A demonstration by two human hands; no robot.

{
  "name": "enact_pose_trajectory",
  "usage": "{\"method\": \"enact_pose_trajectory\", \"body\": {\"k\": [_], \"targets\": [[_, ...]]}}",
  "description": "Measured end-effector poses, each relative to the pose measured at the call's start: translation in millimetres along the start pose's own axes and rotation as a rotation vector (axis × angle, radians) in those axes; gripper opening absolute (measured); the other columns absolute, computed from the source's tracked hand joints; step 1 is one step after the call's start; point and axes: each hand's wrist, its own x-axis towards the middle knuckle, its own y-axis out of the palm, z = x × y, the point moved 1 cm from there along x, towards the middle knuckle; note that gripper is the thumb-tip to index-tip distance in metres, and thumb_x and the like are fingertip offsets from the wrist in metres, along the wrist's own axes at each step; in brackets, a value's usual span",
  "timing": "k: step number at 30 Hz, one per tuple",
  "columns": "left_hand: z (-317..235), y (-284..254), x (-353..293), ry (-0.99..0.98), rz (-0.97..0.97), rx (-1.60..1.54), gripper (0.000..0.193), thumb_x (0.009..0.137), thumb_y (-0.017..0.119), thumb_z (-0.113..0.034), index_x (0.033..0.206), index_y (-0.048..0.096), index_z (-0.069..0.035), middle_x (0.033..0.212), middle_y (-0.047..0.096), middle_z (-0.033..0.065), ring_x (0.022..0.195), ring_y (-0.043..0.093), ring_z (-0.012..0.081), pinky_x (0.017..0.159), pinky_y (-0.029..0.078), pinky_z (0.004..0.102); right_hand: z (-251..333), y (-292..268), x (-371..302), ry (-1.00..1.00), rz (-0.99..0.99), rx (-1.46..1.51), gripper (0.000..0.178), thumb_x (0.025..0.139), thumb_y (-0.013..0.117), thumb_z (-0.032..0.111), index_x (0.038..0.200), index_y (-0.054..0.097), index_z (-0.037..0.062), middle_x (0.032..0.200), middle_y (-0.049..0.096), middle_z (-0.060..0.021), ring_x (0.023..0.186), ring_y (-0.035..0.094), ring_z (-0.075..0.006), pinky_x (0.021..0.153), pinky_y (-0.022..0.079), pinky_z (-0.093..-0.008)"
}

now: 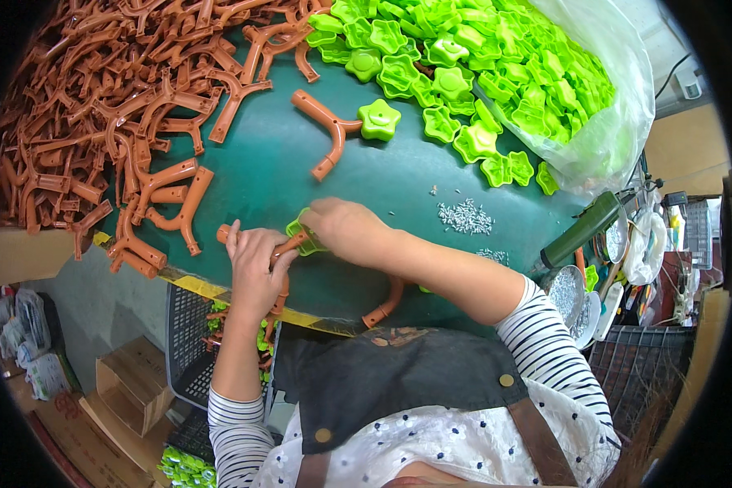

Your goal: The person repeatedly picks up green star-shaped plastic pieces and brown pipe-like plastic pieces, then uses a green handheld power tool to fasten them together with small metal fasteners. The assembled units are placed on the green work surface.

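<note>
My left hand is closed around a brown Y-shaped plastic piece, one end sticking out past the fingers and another arm pointing right. A hollow bright green star-shaped piece sits at the tip of that arm. My right hand is closed with curled fingers at the star's right side, and its fingertips are hidden. Farther off lies another brown Y-shaped piece with a green star at one end. A curved brown piece rests by the near edge, close to my apron.
Brown Y-shaped pieces are heaped at the left of the green table. Green stars spill from a clear bag. Small metal pins or screws lie at right, near a green cylinder. A grey basket stands below the edge.
</note>
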Motion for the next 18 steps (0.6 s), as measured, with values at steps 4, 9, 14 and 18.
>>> {"method": "enact_pose_trajectory", "body": {"k": [4,9,14,18], "targets": [[-7,7,6,-0.004,-0.02,-0.006,0.041,0.09,0.068,-0.014,0.129,0.056,-0.006,0.123,0.065,0.0097,0.123,0.055,0.0306,0.121,0.016,0.0538,-5,-2,-5,-0.035,-0.058,0.03,0.016,0.085,0.059,0.009,0.099,0.062,0.0008,0.094,0.064,-0.0183,0.094,0.066,-0.0378,0.083,0.055,-0.0459],[-8,-5,-1,-0.161,0.141,-0.046,0.051,0.091,0.068,-0.012,0.138,0.049,-0.008,0.121,0.071,0.0092,0.138,0.042,0.0336,0.123,0.01,0.0519,-10,-41,-29,-0.053,-0.172,0.115,0.035,0.082,0.073,0.016,0.112,0.06,0.004,0.11,0.064,-0.0167,0.106,0.062,-0.0354,0.089,0.053,-0.0448],[-9,-7,-6,-0.122,0.095,-0.012,0.056,0.084,0.072,-0.007,0.135,0.051,-0.005,0.116,0.069,0.0082,0.123,0.055,0.0303,0.123,0.017,0.0522,-77,-92,-80,0.288,-0.521,-0.134,0.037,0.084,0.075,0.017,0.118,0.064,0.0064,0.109,0.066,-0.014,0.104,0.062,-0.0351,0.089,0.052,-0.044],[-11,-9,-5,-0.12,0.085,-0.002,0.059,0.083,0.073,-0.007,0.138,0.05,-0.006,0.122,0.066,0.0089,0.125,0.052,0.0308,0.123,0.019,0.0517,-123,-130,-104,0.55,-0.53,-0.503,0.044,0.079,0.079,0.023,0.116,0.063,0.0049,0.107,0.064,-0.0135,0.105,0.059,-0.0341,0.091,0.049,-0.044]]}}
